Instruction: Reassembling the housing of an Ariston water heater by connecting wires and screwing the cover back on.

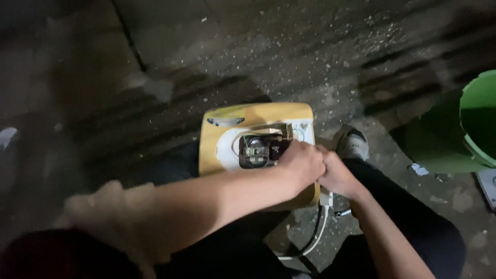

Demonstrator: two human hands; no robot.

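A yellow and white appliance housing [227, 135] rests on my lap, with an open cavity [260, 151] showing dark parts and wiring. My left hand [302, 164] is curled over the right edge of that cavity, fingers closed on something hidden inside. My right hand [337, 175] presses against the left hand at the housing's right side, its fingers hidden. A white cable [319, 232] with a connector hangs down below both hands.
A green bucket [473, 129] stands at the right. The concrete floor [289, 57] is dusty and strewn with small debris. My shoe [353, 143] rests just right of the housing. A small metal piece [343, 212] lies on the floor beside my leg.
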